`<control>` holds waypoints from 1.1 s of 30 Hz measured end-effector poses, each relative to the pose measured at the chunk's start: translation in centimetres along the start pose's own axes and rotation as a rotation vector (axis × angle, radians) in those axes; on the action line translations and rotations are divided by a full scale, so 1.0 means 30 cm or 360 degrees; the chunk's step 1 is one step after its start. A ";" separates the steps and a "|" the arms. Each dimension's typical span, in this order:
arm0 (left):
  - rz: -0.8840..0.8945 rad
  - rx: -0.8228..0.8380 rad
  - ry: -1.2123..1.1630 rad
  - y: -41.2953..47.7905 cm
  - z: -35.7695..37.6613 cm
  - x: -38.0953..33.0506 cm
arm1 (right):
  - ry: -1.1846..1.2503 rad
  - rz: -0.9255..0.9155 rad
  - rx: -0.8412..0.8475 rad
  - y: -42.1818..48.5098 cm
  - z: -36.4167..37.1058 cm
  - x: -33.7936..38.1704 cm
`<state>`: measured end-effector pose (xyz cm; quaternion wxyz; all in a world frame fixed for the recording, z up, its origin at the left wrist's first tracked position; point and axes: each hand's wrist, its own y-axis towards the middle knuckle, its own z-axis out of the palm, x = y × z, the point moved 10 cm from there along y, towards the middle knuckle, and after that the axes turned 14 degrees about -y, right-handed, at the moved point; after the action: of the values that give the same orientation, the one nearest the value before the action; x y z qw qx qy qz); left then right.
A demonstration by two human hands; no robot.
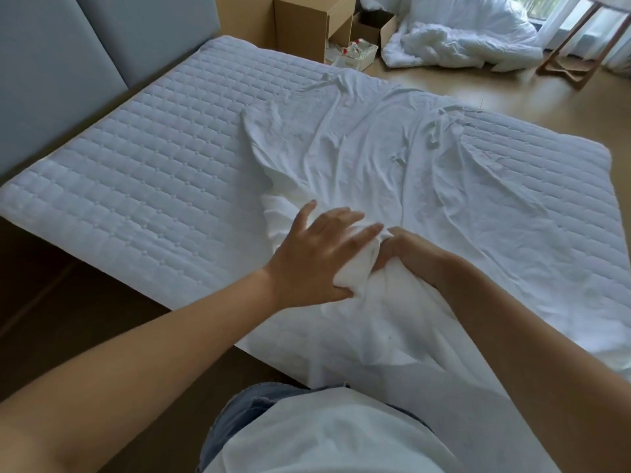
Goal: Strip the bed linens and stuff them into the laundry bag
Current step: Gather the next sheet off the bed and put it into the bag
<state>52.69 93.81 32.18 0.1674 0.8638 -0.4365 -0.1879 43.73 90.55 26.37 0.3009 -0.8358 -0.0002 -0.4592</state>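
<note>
A loose white bed sheet (368, 141) lies crumpled across the middle and right of the quilted mattress (153, 158), pulled off its corners. At the near edge of the bed my right hand (413, 254) grips a bunched wad of the sheet, fingers curled into the cloth. My left hand (317, 254) lies over the same wad with its fingers straight and spread, pressing on the fabric. The sheet's near end hangs off the mattress toward my body. No laundry bag is in view.
A grey padded headboard (85, 63) stands at the left. On the wooden floor beyond the bed lie a heap of white bedding (461, 42), cardboard boxes (307, 22) and a white basket (355, 52). A wooden stand's legs (573, 59) are at the far right.
</note>
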 end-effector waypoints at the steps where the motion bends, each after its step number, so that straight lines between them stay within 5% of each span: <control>1: 0.0067 -0.0042 -0.0066 -0.005 0.011 -0.002 | 0.0142 0.0039 0.0082 -0.004 0.014 -0.012; 5: -0.0217 0.0257 -0.0360 0.049 0.070 0.046 | 0.0482 0.0260 0.0190 -0.028 0.049 -0.081; 8: -0.0698 0.0720 -0.0616 0.053 0.143 0.169 | -0.0457 -0.0017 -0.0157 -0.046 -0.008 -0.041; 12: -0.1301 0.1039 -0.1564 0.023 0.208 0.243 | -0.1767 -0.0258 -0.0462 -0.083 0.075 -0.001; 15: -0.1528 0.1195 -0.1902 0.028 0.220 0.222 | -0.1440 -0.0369 -0.1050 -0.075 0.006 0.032; 18: -0.1402 0.1105 -0.1455 0.077 0.180 0.226 | -0.0931 -0.0112 -0.0946 -0.024 -0.078 -0.014; 21: -0.0682 0.1111 -0.0167 0.127 0.109 0.148 | -0.0323 -0.0064 -0.0444 0.028 -0.071 -0.050; 25: 0.0191 0.0464 0.0347 0.099 0.085 -0.051 | -0.0149 -0.0049 -0.0038 0.039 -0.062 -0.029; 29: -0.0254 0.0534 0.0383 0.109 0.113 -0.017 | -0.0117 0.0221 0.0224 0.060 -0.041 -0.092; 33: -0.0812 0.0907 -0.0213 0.118 0.197 0.172 | -0.0498 0.0112 0.0037 0.070 -0.020 -0.071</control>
<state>50.30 86.87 27.70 -0.1604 0.9423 -0.2524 -0.1507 42.62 89.10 23.92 0.3226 -0.8931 -0.0231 -0.3126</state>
